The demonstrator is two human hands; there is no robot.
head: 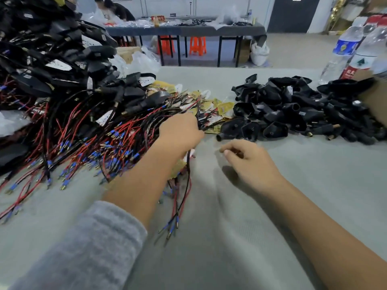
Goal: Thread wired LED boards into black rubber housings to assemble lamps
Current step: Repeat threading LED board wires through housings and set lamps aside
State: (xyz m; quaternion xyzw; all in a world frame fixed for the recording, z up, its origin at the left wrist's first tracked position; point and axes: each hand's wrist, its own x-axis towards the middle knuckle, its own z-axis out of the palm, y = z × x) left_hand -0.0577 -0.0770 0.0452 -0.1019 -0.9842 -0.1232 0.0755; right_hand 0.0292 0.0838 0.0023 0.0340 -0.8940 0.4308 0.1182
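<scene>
The left hand (180, 130) reaches into the edge of a heap of wired LED boards (117, 130), its fingers curled down out of sight among the red and black wires; a few wires (184, 193) run out from under the palm and trail toward the viewer across the grey table (240, 237), ending in blue-sleeved terminals, so the hand appears to grip a small bundle, though the fingers themselves are hidden. A grey sleeve (90, 248) covers that forearm. The right hand (249, 162) hovers just above the table, near the left hand, its fingers loosely curled with thumb and forefinger close together; whether anything small sits between them cannot be told, as the fingertips are blurred. The yellow boards (225, 107) lie scattered at the far side of the wire heap, just beyond the left hand. To the right of them, touching the nearest boards, lies a pile of black rubber housings (293, 114). At far left rises a tall stack of assembled lamps (52, 55), black with white faces. Two water bottles (343, 49) stand at the table's far right corner. Beyond, another table (188, 30) holds clutter, with orange stools (196, 46) beneath it and a person bent over its left end.
</scene>
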